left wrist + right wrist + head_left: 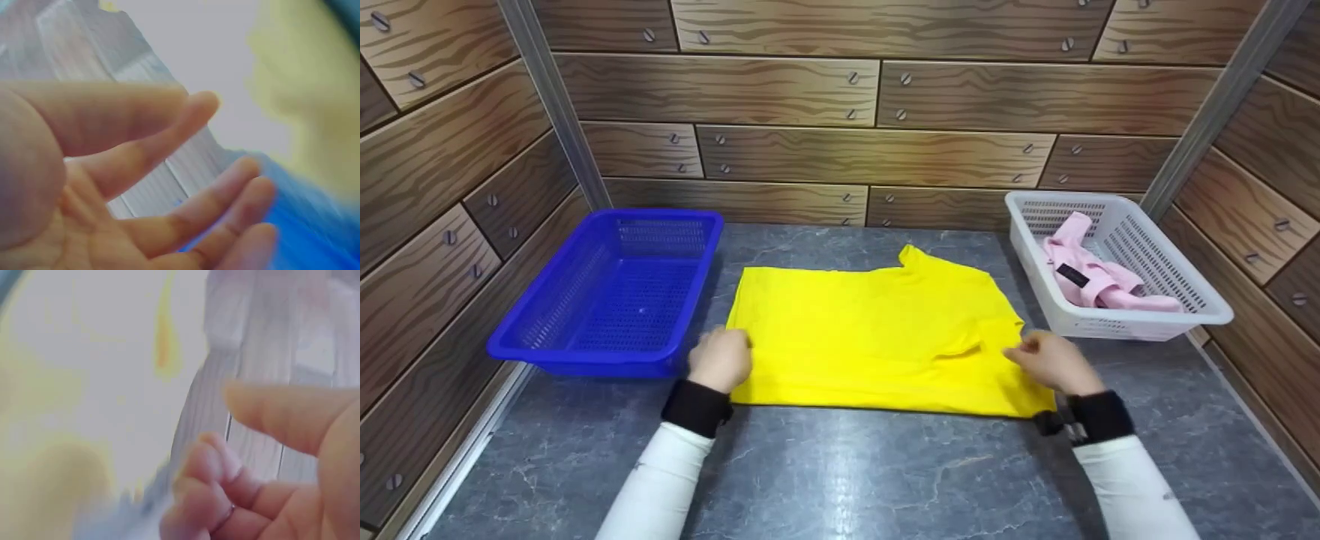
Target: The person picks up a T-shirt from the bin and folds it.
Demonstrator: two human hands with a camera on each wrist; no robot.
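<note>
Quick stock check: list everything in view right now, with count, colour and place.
shirt: one, yellow, flat at table centre, partly folded.
blue basket: one, left of the shirt, nothing seen in it.
white basket: one, right rear of the table.
pink garment: one, crumpled in the white basket.
table: one, grey marbled.
wall: wood-plank pattern, three sides.
left hand: at the shirt's left edge, fingers relaxed in the wrist view.
right hand: at the shirt's right edge; grip unclear.

Yellow shirt (877, 330); blue basket (615, 292) (pink cloth (1091, 277), seemingly, elsewhere).
</note>
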